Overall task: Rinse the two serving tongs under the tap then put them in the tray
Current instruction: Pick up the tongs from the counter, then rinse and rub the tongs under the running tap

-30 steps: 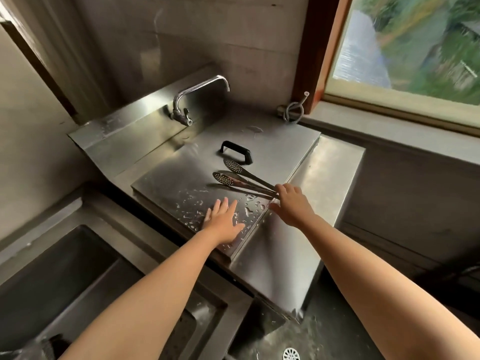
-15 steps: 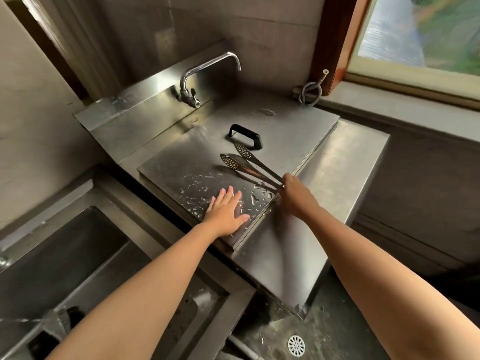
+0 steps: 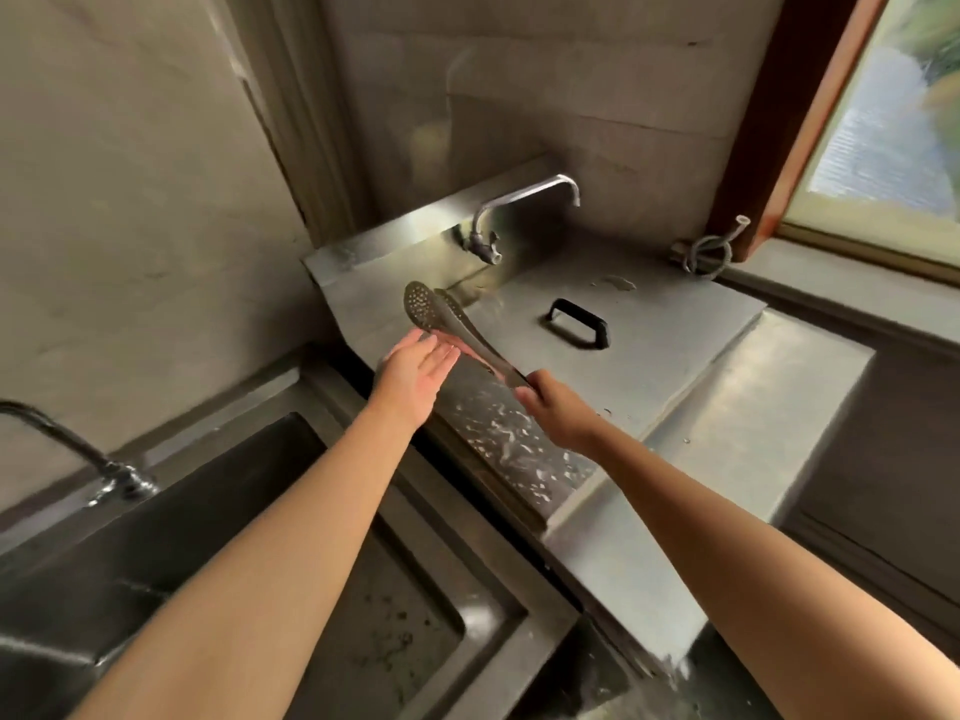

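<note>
The right hand (image 3: 558, 413) was closed round the handle end of the tongs (image 3: 457, 332), holding them lifted off the steel lid (image 3: 649, 324). Their perforated heads pointed up and to the left, past the lid's left edge and near the splashback. Whether both tongs were in that grip was hard to tell; two heads showed close together, one partly behind the other. The left hand (image 3: 415, 368) was open, palm up and fingers spread, just beside the tongs' middle and touching or nearly touching them; it gripped nothing.

The tap (image 3: 524, 200) stood at the back over the lid, its spout well apart from the tongs, and no water showed running from it. The lid's black handle (image 3: 576, 324) lay to the right of the tongs with bare steel between them. Water drops covered the lid's near corner under the right hand. To the right of the lid a sloped steel board (image 3: 753, 407) ran to its outer edge. At lower left an open sink (image 3: 218, 511) sat below the left forearm, with a second tap (image 3: 67, 449) at its far left rim.
</note>
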`<state>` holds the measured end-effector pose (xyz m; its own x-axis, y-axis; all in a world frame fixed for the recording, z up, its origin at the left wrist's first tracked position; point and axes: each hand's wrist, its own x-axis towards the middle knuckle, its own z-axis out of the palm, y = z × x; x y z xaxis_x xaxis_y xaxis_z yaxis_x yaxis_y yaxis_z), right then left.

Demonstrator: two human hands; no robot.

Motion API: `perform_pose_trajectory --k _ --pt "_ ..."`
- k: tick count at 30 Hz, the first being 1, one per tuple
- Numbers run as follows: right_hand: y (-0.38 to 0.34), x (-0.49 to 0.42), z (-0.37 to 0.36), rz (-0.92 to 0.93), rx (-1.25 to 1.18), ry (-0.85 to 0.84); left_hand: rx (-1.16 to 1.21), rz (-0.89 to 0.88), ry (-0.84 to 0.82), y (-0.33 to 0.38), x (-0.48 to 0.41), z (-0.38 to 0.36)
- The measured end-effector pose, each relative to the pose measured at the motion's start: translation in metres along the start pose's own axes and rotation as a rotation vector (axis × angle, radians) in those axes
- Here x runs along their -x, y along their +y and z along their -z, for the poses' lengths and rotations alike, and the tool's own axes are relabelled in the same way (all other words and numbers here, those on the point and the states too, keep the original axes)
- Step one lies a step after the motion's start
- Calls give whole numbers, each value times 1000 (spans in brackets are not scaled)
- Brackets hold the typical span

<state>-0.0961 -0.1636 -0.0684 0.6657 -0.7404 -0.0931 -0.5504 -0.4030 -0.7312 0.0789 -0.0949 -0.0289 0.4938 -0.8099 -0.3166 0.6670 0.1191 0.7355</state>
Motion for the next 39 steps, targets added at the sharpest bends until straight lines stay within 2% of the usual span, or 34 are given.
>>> perform_pose_trajectory --k 3,6,11,13,18,21,27,36,39 --pt "-45 -9 -25 92 -51 -58 170 -119 27 36 15 32" --pt "-90 -15 -61 180 -100 -171 206 -234 20 74 34 64" --pt "-169 -10 -124 212 -359 -298 34 -422 47 137 80 115" --pt "-199 -4 -148 249 -387 -316 -38 -477 90 160 97 132" --pt "-272 14 -196 375 -586 -245 -145 -541 180 209 136 170" --pt "-302 24 -225 388 -684 -263 -149 -586 214 231 158 198" --pt "-321 44 -299 368 -616 -329 -218 -570 263 233 193 265" --pt "-295 52 -396 247 -529 -380 -273 -419 349 196 198 357" --pt "-277 51 -421 197 -489 -376 -177 -367 359 179 196 381"
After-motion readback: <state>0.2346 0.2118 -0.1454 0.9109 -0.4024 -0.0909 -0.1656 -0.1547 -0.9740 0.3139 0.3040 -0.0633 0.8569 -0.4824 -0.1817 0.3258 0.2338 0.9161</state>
